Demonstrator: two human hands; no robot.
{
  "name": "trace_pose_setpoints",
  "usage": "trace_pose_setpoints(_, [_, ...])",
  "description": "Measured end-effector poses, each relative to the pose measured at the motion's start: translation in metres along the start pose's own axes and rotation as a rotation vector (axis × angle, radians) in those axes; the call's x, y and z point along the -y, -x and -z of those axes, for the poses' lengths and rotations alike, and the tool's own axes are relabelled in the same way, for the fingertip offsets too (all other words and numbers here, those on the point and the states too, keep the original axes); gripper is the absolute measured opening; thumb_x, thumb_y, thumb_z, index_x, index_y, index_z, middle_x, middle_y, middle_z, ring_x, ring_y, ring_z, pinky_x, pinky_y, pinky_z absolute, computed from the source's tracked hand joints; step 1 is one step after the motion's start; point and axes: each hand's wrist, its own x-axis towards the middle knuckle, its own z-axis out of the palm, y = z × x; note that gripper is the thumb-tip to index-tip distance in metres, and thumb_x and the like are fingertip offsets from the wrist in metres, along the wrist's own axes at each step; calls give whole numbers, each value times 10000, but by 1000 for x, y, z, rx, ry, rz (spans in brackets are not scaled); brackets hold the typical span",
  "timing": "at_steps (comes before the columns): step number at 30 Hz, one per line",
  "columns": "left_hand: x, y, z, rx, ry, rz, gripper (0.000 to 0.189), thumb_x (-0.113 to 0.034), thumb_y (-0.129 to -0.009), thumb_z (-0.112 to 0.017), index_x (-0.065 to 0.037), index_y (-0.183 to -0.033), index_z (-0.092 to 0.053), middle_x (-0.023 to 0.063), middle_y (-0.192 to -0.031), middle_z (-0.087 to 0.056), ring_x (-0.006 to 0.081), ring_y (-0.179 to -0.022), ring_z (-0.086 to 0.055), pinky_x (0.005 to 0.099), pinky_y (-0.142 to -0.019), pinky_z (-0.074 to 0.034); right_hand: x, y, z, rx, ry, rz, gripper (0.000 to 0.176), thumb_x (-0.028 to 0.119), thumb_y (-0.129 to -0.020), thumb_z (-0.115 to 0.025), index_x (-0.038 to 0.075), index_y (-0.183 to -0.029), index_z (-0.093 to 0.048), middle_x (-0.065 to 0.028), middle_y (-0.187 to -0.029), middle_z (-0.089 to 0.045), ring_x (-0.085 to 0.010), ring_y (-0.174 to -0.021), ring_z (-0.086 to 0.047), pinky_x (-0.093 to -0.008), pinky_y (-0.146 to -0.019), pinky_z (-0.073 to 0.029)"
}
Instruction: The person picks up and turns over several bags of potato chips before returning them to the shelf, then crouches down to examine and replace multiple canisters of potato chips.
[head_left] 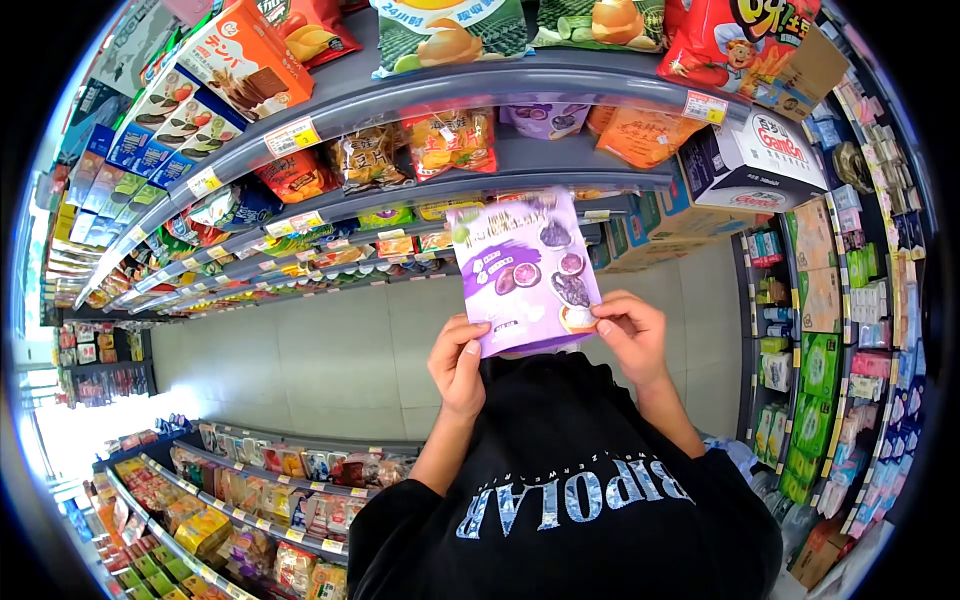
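Observation:
A light purple snack bag (pixel 522 275) with pictures of dark, cut-open fruit is held up in front of my chest, its printed front towards me. My left hand (pixel 458 365) pinches the bag's lower left corner between thumb and fingers. At the lower right edge, my right hand (pixel 632 335) grips it the same way. The bag's top end overlaps the view of the shelf edge beyond. Another purple bag (pixel 545 117) lies on the shelf just past it, apart from both hands.
Ahead, a curved-looking shelf (pixel 420 95) carries several chip bags and price tags. A white and dark carton (pixel 757 165) stands at its right end. More stocked shelves (pixel 290 490) run behind on the left, and a rack (pixel 820 360) lines the right. Tiled floor (pixel 330 345) lies between.

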Motion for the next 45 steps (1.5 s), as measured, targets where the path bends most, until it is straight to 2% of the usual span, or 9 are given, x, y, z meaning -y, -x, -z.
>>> trace_pose_setpoints(8, [8,-1,-16,-124,-11,180,321,60,-962,-548,69,-1282,-572,106,-1116,-668,143,-991,-624,271,-883,-502,-11,-9,-5,-123,-26,-35,483,-85,-892,-643,-33,-1351,-502,-96,-1047,-673,-139,-963,-638,-287,-841,-504])
trace_pose_setpoints(16, [37,-34,-6,38,-320,167,167,6,-936,-652,44,-1093,-694,83,-913,-735,122,-803,-661,276,-766,-536,-34,-25,23,-219,355,-16,174,-42,-873,-681,-20,-1045,-698,-61,-889,-719,-116,-776,-637,-271,-736,-507])
trace_pose_setpoints(23, [73,-96,-25,168,-589,-101,92,-19,-910,-670,18,-993,-689,149,-891,-706,238,-748,-685,314,-662,-538,-53,-65,43,-297,512,-5,154,-8,-890,-667,-32,-1038,-702,-88,-899,-721,-111,-772,-643,-269,-693,-507])
trace_pose_setpoints(26, [98,-146,-37,240,-819,-108,128,-62,-900,-670,-1,-1009,-700,163,-933,-715,292,-795,-694,364,-727,-546,-67,-104,54,-367,538,2,220,-34,-872,-658,-35,-1088,-696,-104,-960,-727,-136,-813,-672,-284,-730,-531])
trace_pose_setpoints(29, [117,-191,-56,158,-729,-409,220,-75,-852,-685,11,-1052,-713,186,-1015,-732,318,-885,-724,367,-780,-558,-72,-146,60,-383,502,241,297,-71,-843,-643,-33,-1133,-689,-131,-1003,-737,-172,-874,-704,-301,-797,-550])
trace_pose_setpoints(32, [115,-208,-70,148,-696,-145,245,-65,-838,-675,9,-1067,-722,202,-1046,-729,342,-960,-718,372,-845,-546,-85,-179,65,-382,376,314,346,-103,-810,-623,-32,-1140,-696,-155,-1021,-746,-200,-920,-721,-308,-846,-554])
trace_pose_setpoints(37, [141,-220,-70,112,-833,-167,262,-56,-860,-616,-20,-1099,-719,219,-1066,-714,404,-989,-681,448,-884,-536,-81,-204,65,-466,646,256,283,-20,-849,-595,-3,-1100,-726,-193,-959,-740,-230,-856,-735,-330,-791,-557])
trace_pose_setpoints(41, [151,-222,-71,150,-1061,-25,266,-223,-975,-569,-1,-1025,-707,263,-1000,-696,445,-931,-668,521,-798,-525,-80,-207,66,-449,581,134,185,40,-895,-618,-19,-1042,-714,-121,-854,-742,-179,-790,-699,-310,-731,-520])
trace_pose_setpoints(45, [156,-219,-78,96,-907,-114,281,-226,-995,-544,4,-928,-690,216,-808,-689,427,-769,-670,499,-709,-507,-93,-214,70,-455,524,101,163,112,-942,-630,-32,-982,-695,-110,-771,-709,-154,-719,-668,-309,-666,-497])
